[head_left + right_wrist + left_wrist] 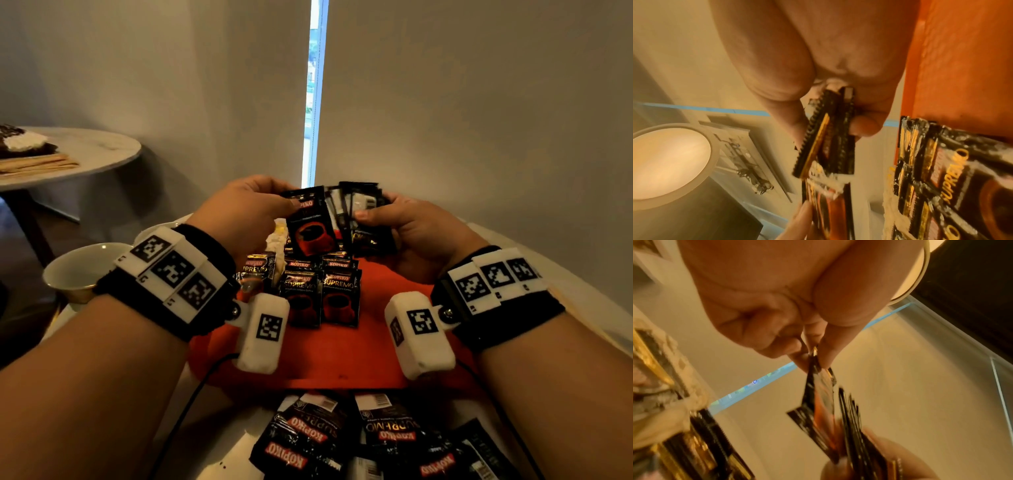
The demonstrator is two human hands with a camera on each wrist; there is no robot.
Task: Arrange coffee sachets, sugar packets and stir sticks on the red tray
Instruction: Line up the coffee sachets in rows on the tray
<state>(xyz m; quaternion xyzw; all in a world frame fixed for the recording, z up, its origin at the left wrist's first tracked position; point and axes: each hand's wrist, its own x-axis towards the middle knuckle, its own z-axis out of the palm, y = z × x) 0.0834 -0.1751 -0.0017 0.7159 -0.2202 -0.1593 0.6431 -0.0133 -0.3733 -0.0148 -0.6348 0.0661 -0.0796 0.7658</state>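
Observation:
Above the far end of the red tray point(342, 356) my left hand point(253, 209) pinches one black coffee sachet point(310, 226) by its top corner, thumb and fingers point(807, 344) closed on it. Beside it my right hand point(404, 222) grips a fanned stack of coffee sachets point(359, 212) point(828, 138), upright. On the tray lie rows of coffee sachets point(322, 291) face up, also seen as sachets on the tray point(941, 170). Pale sugar packets point(277, 240) show behind them, partly hidden by the held sachet. Stir sticks are not visible on the tray.
More loose coffee sachets point(370, 442) lie on the white table in front of the tray. A white cup point(77, 270) stands at the left. A round side table point(85, 150) at far left carries a plate and thin wooden sticks point(37, 164). A wall stands close behind.

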